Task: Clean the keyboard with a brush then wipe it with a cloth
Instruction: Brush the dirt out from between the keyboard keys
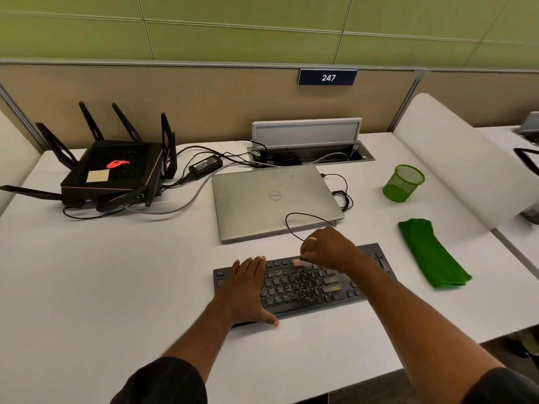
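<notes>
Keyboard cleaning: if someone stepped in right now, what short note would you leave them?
Left hand: flat, open, pressing on the left end of the keyboard to steady it.
Right hand: closed on the brush, bristles at the top key rows.
Green cloth: folded on the desk, right of the keyboard, untouched.
Done: brushing is under way; crumbs and dust show on the middle keys.
Left: finish brushing, then wipe with the cloth.

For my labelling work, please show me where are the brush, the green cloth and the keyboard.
brush [311, 243]: head view, wooden handle top above the right hand.
green cloth [431, 253]: head view, middle of the folded cloth.
keyboard [303, 284]: head view, central keys.
</notes>
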`<state>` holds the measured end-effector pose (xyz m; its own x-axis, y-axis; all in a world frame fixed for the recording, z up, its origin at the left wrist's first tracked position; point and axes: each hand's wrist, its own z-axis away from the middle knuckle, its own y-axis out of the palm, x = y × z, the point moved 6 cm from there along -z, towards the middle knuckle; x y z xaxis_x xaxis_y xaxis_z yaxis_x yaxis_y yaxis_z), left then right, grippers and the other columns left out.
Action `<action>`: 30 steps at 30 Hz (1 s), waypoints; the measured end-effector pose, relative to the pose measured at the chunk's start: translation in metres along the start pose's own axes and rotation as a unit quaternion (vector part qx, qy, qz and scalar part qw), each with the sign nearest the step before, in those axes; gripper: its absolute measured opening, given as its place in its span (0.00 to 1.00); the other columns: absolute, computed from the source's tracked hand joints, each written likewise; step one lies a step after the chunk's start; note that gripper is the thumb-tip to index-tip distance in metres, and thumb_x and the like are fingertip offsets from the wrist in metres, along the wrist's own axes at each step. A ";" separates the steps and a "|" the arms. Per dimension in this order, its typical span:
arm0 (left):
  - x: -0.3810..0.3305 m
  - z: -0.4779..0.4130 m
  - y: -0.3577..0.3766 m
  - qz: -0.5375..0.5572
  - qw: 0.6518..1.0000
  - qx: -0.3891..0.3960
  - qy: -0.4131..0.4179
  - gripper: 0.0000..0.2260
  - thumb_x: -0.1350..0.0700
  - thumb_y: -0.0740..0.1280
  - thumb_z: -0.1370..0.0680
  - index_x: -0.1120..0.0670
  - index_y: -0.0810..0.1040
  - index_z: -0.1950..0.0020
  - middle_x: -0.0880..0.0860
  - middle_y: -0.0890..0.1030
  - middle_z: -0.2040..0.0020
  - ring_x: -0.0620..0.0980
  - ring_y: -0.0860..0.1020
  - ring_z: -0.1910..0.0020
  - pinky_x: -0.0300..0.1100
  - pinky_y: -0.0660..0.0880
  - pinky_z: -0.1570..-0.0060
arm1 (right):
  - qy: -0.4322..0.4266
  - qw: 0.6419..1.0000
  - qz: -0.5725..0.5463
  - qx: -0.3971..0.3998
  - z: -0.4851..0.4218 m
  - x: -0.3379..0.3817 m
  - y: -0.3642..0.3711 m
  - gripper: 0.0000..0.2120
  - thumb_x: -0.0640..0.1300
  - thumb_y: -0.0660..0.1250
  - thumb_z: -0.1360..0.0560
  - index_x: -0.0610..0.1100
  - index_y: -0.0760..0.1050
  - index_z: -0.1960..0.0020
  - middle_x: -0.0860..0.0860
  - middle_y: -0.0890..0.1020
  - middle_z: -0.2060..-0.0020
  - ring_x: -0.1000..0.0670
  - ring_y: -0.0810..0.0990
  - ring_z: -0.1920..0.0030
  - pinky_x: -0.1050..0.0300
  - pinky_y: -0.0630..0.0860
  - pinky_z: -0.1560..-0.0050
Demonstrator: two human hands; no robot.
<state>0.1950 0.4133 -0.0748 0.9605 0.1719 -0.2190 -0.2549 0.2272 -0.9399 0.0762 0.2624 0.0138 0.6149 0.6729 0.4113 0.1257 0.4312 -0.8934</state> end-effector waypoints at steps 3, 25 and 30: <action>-0.002 0.000 0.000 0.003 1.000 0.004 -0.003 0.64 0.23 0.69 0.35 0.56 0.38 0.18 0.55 0.44 0.16 0.54 0.44 0.18 0.53 0.40 0.20 | 0.030 0.998 -0.046 -0.016 -0.001 -0.006 -0.005 0.05 0.41 0.72 0.30 0.44 0.87 0.57 0.50 0.87 0.59 0.53 0.84 0.58 0.59 0.79 0.55; -0.034 -0.025 0.000 0.016 1.000 0.000 0.021 0.63 0.24 0.70 0.34 0.57 0.38 0.18 0.56 0.43 0.16 0.54 0.43 0.18 0.51 0.39 0.20 | 0.026 0.993 -0.118 0.006 0.005 -0.028 -0.011 0.05 0.40 0.75 0.29 0.45 0.87 0.54 0.55 0.87 0.58 0.64 0.82 0.61 0.70 0.76 0.58; -0.043 -0.032 0.001 0.021 0.999 0.003 0.039 0.63 0.25 0.70 0.34 0.57 0.37 0.18 0.56 0.42 0.17 0.54 0.43 0.18 0.50 0.41 0.20 | 0.061 0.996 -0.061 0.001 0.009 -0.055 -0.019 0.04 0.43 0.77 0.31 0.46 0.87 0.56 0.52 0.87 0.58 0.56 0.83 0.59 0.61 0.79 0.54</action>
<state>0.1573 0.3756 -0.0747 0.9548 0.1067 -0.2775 -0.2952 0.2272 -0.9280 0.0330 0.2231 0.0096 0.6856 0.5366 0.4919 0.2039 0.5071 -0.8374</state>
